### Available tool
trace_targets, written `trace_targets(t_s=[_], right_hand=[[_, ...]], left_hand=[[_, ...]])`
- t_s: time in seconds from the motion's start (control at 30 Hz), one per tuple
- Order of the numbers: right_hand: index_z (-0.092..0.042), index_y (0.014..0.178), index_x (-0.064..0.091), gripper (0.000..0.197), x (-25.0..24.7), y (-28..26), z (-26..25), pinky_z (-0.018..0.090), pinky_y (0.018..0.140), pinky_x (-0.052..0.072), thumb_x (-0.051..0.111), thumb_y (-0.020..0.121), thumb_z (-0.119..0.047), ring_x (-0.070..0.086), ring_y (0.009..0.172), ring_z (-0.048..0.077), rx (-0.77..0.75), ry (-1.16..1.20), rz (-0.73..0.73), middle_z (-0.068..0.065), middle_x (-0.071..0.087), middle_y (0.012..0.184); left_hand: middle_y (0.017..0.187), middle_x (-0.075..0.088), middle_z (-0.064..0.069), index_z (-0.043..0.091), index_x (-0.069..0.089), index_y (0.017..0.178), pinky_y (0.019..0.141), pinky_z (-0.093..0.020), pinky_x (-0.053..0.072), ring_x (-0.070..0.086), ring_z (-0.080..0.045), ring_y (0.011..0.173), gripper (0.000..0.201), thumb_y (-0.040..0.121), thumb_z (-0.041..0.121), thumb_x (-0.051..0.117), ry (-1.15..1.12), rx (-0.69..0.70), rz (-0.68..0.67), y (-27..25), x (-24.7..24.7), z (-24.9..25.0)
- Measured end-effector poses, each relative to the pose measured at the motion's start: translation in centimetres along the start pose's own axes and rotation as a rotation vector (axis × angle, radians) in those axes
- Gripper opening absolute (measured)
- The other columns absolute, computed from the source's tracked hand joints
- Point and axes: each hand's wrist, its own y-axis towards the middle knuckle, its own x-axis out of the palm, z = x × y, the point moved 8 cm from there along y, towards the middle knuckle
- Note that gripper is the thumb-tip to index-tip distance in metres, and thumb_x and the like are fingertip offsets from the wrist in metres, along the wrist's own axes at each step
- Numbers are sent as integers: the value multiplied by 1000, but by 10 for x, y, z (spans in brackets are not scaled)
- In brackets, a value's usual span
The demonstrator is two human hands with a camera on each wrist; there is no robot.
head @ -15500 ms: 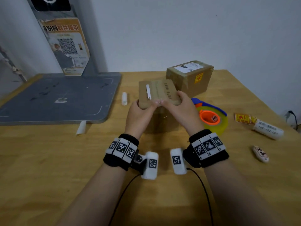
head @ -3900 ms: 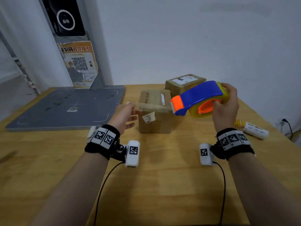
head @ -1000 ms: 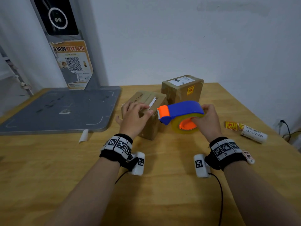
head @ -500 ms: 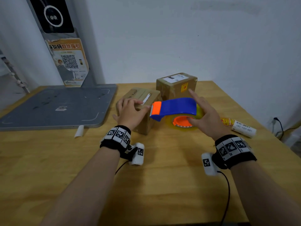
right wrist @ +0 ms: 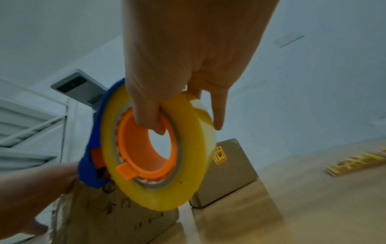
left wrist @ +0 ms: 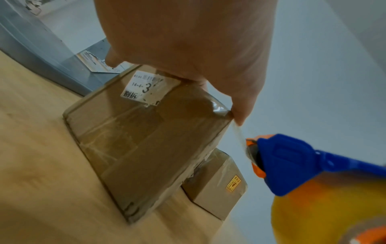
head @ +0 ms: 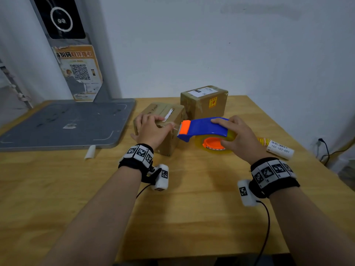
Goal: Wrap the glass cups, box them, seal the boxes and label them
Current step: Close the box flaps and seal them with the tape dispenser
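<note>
A taped brown cardboard box [head: 167, 144] stands mid-table. My left hand [head: 151, 129] lies on its top, fingers laid over it, thumb at the right corner where clear tape [left wrist: 238, 132] runs off. In the left wrist view the left hand [left wrist: 188, 41] covers the box [left wrist: 135, 140] from above. My right hand [head: 240, 139] grips the blue and orange tape dispenser [head: 201, 127], whose orange end sits at that corner. The right wrist view shows the right hand [right wrist: 188, 57] with its thumb in the orange core of the yellow tape roll [right wrist: 188, 165]. No glass cups are visible.
A second sealed box [head: 205, 102] with a white label stands behind. A grey board [head: 57, 123] fills the left back of the table. A white label roll [head: 280, 150] and yellow stickers [head: 264, 141] lie right. A white scrap [head: 90, 152] lies by the board.
The right hand's fingers, stretched out half a second ago, now curl over the dispenser's blue handle. The dispenser stays by the box's right corner. The left hand remains on the box top.
</note>
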Motion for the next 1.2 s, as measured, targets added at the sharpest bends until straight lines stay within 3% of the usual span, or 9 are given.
trace_targets(t_s=[0.13, 0.27, 0.6, 0.73, 0.8, 0.93, 1.03, 1.13, 1.2], right_hand=[[-48, 138, 57, 76, 1, 14, -26, 37, 76, 50, 73, 82, 1, 52, 91, 20, 79, -101, -32, -2, 42, 103], [-46, 133, 62, 67, -8, 30, -61, 31, 78, 40, 68, 83, -1, 55, 93, 27, 95, -170, -39, 3, 49, 107], [-42, 133, 63, 59, -6, 43, -76, 37, 87, 49, 65, 85, -7, 55, 121, 27, 200, -415, -104, 1, 66, 130], [-29, 139, 62, 60, -11, 34, -11, 41, 95, 52, 73, 83, -14, 60, 119, 24, 517, -133, -17, -7, 62, 126], [-18, 131, 67, 51, -5, 23, 25, 49, 91, 58, 76, 81, -12, 68, 104, 29, 704, 161, 30, 2, 71, 114], [-11, 125, 67, 37, 28, 0, 68, 54, 90, 59, 75, 89, -10, 71, 97, 36, 940, 522, 62, 16, 73, 110], [-13, 126, 64, 38, 50, -8, 83, 60, 91, 58, 77, 91, -15, 70, 103, 38, 1034, 621, 74, 17, 71, 118], [-14, 140, 54, 54, 51, 1, 86, 48, 98, 54, 75, 91, -21, 62, 118, 37, 1026, 418, 71, 17, 60, 137], [-16, 157, 33, 77, 47, 8, 83, 36, 92, 45, 73, 93, -29, 49, 132, 38, 1019, 201, -2, 19, 41, 151]], left_hand=[[152, 37, 13, 43, 58, 109, 115, -76, 7, 0, -5, 153, 55, 69, 78, 67, 57, -13, 6, -2, 2, 2], [157, 33, 8, 42, 56, 113, 113, -77, 9, 0, -9, 155, 57, 72, 80, 64, 103, -23, 24, -3, 4, 5], [153, 33, 5, 35, 49, 119, 109, -83, 13, 0, -20, 156, 74, 67, 85, 65, 204, -15, 25, -7, 9, 15], [156, 31, 3, 34, 48, 118, 111, -82, 10, -3, -21, 156, 66, 75, 84, 58, 152, -17, 9, -6, 10, 16], [154, 34, 4, 35, 51, 115, 111, -81, 9, -2, -18, 156, 58, 81, 81, 53, 115, -7, 16, -6, 7, 15], [149, 43, 12, 39, 55, 114, 117, -74, 7, 14, -13, 153, 28, 94, 59, 56, -152, -17, 129, -8, -8, 13], [152, 42, 11, 43, 49, 127, 118, -63, 25, 30, -15, 146, 34, 95, 41, 62, -357, -64, 292, -7, -30, -5], [157, 41, 2, 29, 32, 154, 100, -31, 48, 49, -16, 127, 61, 100, 39, 59, -601, -219, 205, -2, -27, -31], [153, 47, -2, 26, 29, 156, 98, -33, 49, 55, -19, 122, 65, 101, 43, 59, -651, -265, 151, 1, -23, -41]])
